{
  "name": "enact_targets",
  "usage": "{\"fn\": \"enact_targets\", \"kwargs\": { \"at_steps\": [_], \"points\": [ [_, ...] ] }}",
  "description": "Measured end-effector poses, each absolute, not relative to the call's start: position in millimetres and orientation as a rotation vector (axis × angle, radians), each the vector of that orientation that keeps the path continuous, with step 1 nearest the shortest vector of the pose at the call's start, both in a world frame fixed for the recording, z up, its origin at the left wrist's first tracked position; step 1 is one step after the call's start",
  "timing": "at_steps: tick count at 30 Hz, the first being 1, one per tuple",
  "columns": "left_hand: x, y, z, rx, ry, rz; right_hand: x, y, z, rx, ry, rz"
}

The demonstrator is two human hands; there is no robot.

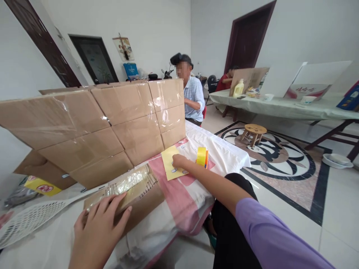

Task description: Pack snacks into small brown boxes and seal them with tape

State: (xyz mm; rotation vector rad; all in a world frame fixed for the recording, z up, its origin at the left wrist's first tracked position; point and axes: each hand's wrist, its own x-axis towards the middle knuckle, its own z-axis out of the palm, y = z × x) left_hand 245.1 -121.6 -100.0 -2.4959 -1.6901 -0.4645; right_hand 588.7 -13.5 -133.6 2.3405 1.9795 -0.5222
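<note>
My left hand [102,216] rests with spread fingers on a taped cardboard box [146,186] lying on the table. My right hand [181,162] is stretched out over a yellow sheet of paper [168,171], its fingers curled in. Whether it pinches anything is hidden by the hand itself. Small white pieces with dark edges [174,170] lie on the sheet near the knuckles. Just right of my right hand stands a roll of yellow tape [201,156] with an orange edge.
A wall of stacked cardboard boxes [126,127] rises along the far side of my table. On the left lie a white slotted plastic spatula [33,220] and a yellow box [43,185]. A person [193,97] sits beyond; a wooden stool [254,130] stands on the floor.
</note>
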Motion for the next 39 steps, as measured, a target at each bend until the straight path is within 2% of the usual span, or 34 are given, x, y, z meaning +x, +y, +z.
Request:
{"fn": "enact_targets", "kwargs": {
  "at_steps": [12,19,25,34,36,39],
  "points": [
    [252,-124,-105,-2.411,-1.666,-0.543,583,-35,-131,2.312,2.081,-0.302],
    [256,-132,-94,-2.403,-1.634,-0.527,595,-43,-132,2.205,2.205,-0.274],
    [236,-118,-90,-2.553,-1.675,-0.377,604,-50,-144,2.235,2.286,-0.225],
    [227,-115,-84,-2.597,-1.581,-0.384,605,-51,-141,2.347,2.433,-0.247],
    [226,-113,-85,-2.606,-1.556,-0.39,591,-55,-138,2.275,2.605,-0.334],
    [226,-112,-85,-2.566,-1.539,-0.398,561,-67,-140,1.906,2.981,-0.829]
  ]
}}
